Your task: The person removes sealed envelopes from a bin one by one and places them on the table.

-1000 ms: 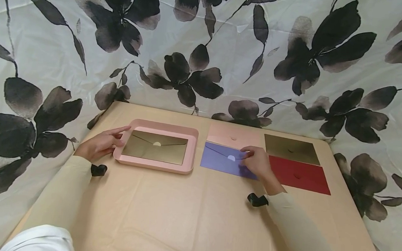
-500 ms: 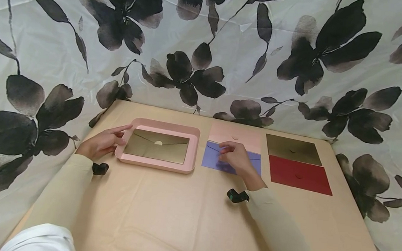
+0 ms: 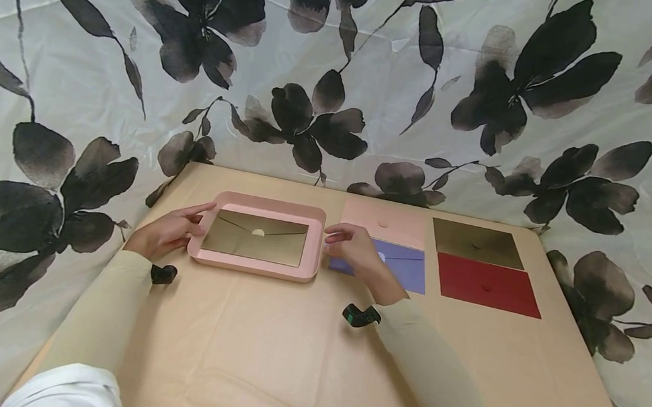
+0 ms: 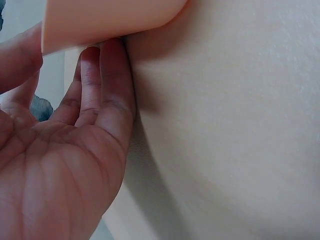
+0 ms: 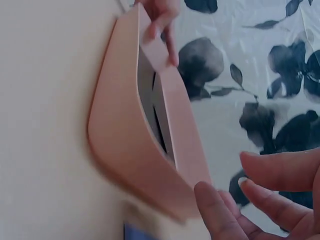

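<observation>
A pink tray (image 3: 248, 267) with a gold envelope (image 3: 254, 249) lying flat inside it is on the table. My left hand (image 3: 167, 235) grips the tray's left end; in the left wrist view its fingers reach under the tray's edge (image 4: 110, 22) while the thumb lies at the wall. My right hand (image 3: 357, 250) is by the tray's right end, over the left part of a purple envelope (image 3: 403, 273). In the right wrist view its thumb (image 5: 282, 170) and fingers are apart with nothing between them, fingertips close to the tray wall (image 5: 120, 115).
Above the purple envelope lies a pale pink envelope (image 3: 381, 220). Farther right, a dark gold envelope (image 3: 477, 240) lies behind a red envelope (image 3: 487, 287). The beige tabletop (image 3: 247, 349) ends at a flower-printed curtain (image 3: 399, 126).
My right hand has moved left across the purple envelope to the tray's right end. The purple envelope stays on the table. My left hand keeps its place on the tray.
</observation>
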Demonstrator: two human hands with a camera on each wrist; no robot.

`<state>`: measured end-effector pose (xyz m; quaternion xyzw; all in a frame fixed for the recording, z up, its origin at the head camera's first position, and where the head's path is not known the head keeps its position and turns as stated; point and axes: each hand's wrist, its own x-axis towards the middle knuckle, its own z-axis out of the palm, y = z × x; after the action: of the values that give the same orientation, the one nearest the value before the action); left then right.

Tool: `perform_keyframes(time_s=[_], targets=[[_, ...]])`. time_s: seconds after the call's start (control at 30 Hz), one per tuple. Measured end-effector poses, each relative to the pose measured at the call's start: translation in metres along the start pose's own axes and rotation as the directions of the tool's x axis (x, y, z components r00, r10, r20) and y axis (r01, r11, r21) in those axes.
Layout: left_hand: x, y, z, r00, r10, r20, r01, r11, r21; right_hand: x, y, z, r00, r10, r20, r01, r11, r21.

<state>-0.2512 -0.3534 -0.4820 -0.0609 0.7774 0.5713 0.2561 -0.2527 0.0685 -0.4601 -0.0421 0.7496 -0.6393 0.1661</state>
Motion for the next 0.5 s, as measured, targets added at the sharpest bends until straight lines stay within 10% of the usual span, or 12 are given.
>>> perform_keyframes(time_s=[0.5], targets=[[-0.001,0.0,0.002,0.999,0.036,0.021,-0.035,0.998,-0.047,0.014,-0.013,0.057,0.987,0.109,0.119,-0.135,0.96,0.244]])
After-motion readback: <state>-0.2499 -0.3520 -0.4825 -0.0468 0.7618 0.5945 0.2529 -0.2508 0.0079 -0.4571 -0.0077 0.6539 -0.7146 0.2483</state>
